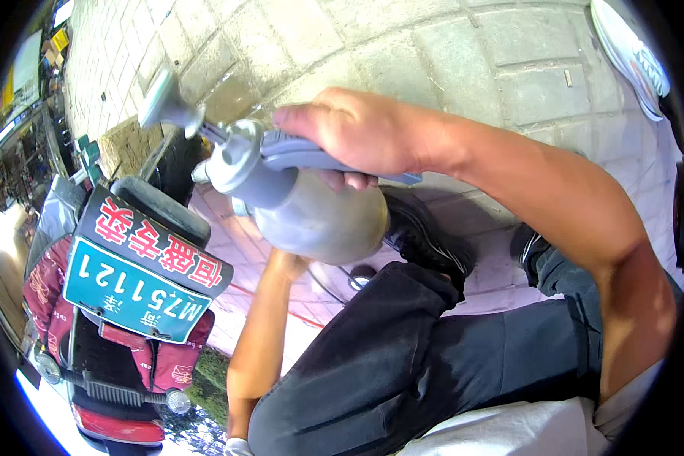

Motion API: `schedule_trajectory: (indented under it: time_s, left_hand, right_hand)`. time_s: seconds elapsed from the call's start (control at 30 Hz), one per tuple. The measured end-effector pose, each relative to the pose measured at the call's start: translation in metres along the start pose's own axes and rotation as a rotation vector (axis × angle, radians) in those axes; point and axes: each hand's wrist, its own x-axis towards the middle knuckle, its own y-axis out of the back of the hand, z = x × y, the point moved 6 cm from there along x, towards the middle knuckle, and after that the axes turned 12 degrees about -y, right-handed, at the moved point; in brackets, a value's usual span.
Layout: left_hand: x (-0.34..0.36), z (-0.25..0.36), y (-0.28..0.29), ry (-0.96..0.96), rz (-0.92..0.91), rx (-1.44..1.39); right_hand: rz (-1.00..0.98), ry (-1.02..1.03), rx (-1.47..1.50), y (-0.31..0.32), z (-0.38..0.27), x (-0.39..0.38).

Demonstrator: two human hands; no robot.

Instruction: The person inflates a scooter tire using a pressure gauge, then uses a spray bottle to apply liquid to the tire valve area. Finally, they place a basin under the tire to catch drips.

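Note:
A pump spray bottle [323, 220] with a cloudy, rounded body and a grey-white head is tilted in front of me, its pump knob [167, 102] pointing to the upper left. My right hand [365, 129] is wrapped round the grey handle [304, 154], the thumb lying along its top. Against the near side of the bottle's body is my left hand [287, 264]; its fingers are hidden behind the bottle.
A red motor vehicle [118, 425] with a green plate [133, 292] stands close on the left. Dark shoes [429, 239] and my bent knee lie below the bottle. A white shoe [634, 64] is at the upper right on the paving [448, 61]. A red line [304, 319] crosses the ground.

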Motion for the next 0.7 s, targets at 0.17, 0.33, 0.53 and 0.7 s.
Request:
schedule_trajectory:
  time_s: [0.17, 0.33, 0.53, 0.7]
  left_hand:
    - [0.003, 0.024, 0.038, -0.055, 0.037, 0.188]
    - [0.012, 0.001, 0.057, 0.031, 0.004, 0.158]
    - [-0.004, 0.011, -0.005, 0.052, 0.001, 0.200]
    - [0.003, -0.005, 0.020, 0.076, 0.031, 0.158]
  right_hand:
    - [0.044, -0.005, 0.100, -0.009, -0.003, -0.007]
    - [0.040, -0.022, 0.137, -0.021, 0.025, 0.001]
    - [0.029, 0.004, 0.171, -0.002, 0.052, -0.002]
    - [0.039, 0.012, 0.122, -0.002, 0.045, 0.002]
